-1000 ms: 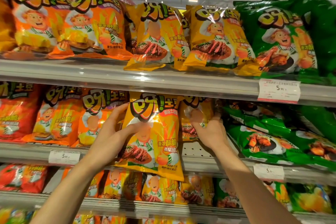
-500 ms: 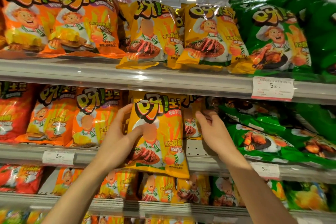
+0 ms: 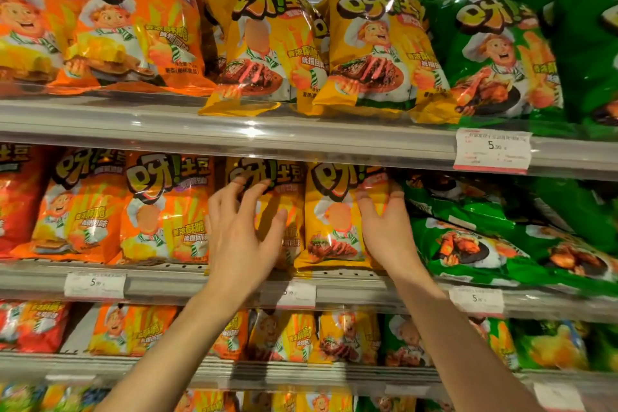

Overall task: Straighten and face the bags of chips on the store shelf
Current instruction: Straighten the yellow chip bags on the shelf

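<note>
At the frame's centre, two yellow chip bags stand upright side by side on the middle shelf [image 3: 200, 283]. The left hand [image 3: 245, 237] rests spread, relaxed fingers on the left yellow bag [image 3: 267, 174]; the right hand [image 3: 384, 227] lays straight fingers on the right yellow bag [image 3: 334, 221]. Slumped green bags [image 3: 485, 244] crowd the right.

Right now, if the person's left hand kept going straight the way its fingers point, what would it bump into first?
The left hand points up and into the middle shelf, and its fingertips already seem to reach the yellow chip bag standing there. That bag would be met first, though depth is hard to judge.
</note>
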Demonstrator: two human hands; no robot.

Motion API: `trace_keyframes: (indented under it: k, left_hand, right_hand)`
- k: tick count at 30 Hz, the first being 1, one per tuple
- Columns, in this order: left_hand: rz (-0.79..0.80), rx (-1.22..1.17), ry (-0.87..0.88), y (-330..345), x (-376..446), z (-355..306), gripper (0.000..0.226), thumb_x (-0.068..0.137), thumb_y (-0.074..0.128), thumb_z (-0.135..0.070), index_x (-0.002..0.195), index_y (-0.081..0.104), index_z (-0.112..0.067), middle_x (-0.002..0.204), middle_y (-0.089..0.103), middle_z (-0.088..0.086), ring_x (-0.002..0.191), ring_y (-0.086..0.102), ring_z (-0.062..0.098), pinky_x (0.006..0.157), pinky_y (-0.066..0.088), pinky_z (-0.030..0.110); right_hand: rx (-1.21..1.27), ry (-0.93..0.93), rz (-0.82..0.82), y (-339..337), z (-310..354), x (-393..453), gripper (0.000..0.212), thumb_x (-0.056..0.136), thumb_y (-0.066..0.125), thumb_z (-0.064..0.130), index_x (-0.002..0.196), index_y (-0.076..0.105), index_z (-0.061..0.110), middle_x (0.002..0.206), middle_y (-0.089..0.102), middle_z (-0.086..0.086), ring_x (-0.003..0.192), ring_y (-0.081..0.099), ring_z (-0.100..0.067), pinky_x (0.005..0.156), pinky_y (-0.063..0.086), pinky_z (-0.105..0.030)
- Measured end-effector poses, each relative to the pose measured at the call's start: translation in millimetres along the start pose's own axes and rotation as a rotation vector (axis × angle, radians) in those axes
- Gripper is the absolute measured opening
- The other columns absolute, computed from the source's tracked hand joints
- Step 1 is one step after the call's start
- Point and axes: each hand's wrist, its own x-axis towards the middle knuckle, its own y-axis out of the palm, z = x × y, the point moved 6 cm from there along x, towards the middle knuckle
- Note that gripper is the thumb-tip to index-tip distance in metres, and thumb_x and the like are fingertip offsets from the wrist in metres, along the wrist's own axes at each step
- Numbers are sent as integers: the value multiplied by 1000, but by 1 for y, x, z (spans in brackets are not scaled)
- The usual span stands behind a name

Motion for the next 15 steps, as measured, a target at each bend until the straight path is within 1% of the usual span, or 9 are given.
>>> trace_keyframes:
  k: [3,5,7,10,11,12,13,14,15]
  left_hand:
    - [35,168,52,13,-8,14,53,91,58,-43,136,61,-15,152,37,26,141,31,45,108,32,61]
    - [85,197,83,23,-16,25,57,95,51,-49,143,55,-19,159,28,24,149,23,42,112,28,62]
    - [113,200,92,29,-20,34,60,99,43,-55,151,45,-25,165,20,18,154,14,35,116,25,58]
    - [116,206,107,34,-22,39,63,100,39,-58,156,34,-30,169,12,12,156,7,28,119,20,50]
    - [110,209,111,35,-22,39,63,101,39,-58,157,33,-30,169,11,12,157,6,27,119,19,49]
    - [103,215,111,35,-22,39,63,101,40,-57,157,33,-30,169,10,12,157,6,27,119,19,48]
    - [98,223,106,36,-22,39,63,101,41,-56,157,33,-30,169,10,12,157,6,27,119,19,48]
    - [98,228,97,37,-21,39,62,101,42,-55,157,34,-29,169,11,13,156,7,28,119,19,48]
    - [103,234,86,39,-20,38,62,101,43,-54,157,34,-29,168,12,14,156,9,29,119,20,49]
  right_hand:
    - [-229,-39,-5,13,-10,-12,76,100,35,58,158,12,15,158,25,-10,143,33,-31,116,31,-46]
    - [-342,-122,-54,15,-13,-20,82,97,26,67,160,2,19,164,9,-7,151,15,-28,122,20,-46]
    - [-450,-218,-81,17,-11,-29,85,93,24,73,159,3,24,166,1,-5,154,4,-25,124,13,-44]
    - [-600,-443,-117,30,-9,-53,81,99,35,65,159,22,12,165,9,-23,155,5,-35,125,13,-47]
    - [-708,-494,-103,37,-13,-59,75,103,30,62,157,25,10,164,9,-26,155,0,-37,126,10,-48]
    - [-796,-479,-55,43,-17,-58,74,104,20,63,158,24,11,164,4,-25,154,-7,-37,126,5,-48]
    - [-793,-428,-26,45,-22,-54,78,102,13,66,159,20,12,165,1,-23,154,-9,-36,126,1,-48]
    - [-740,-370,-16,43,-22,-49,83,100,14,69,160,18,11,166,2,-21,155,-6,-35,126,2,-48]
    - [-720,-355,-37,41,-19,-45,85,99,17,70,160,15,10,166,6,-21,155,0,-35,126,7,-50]
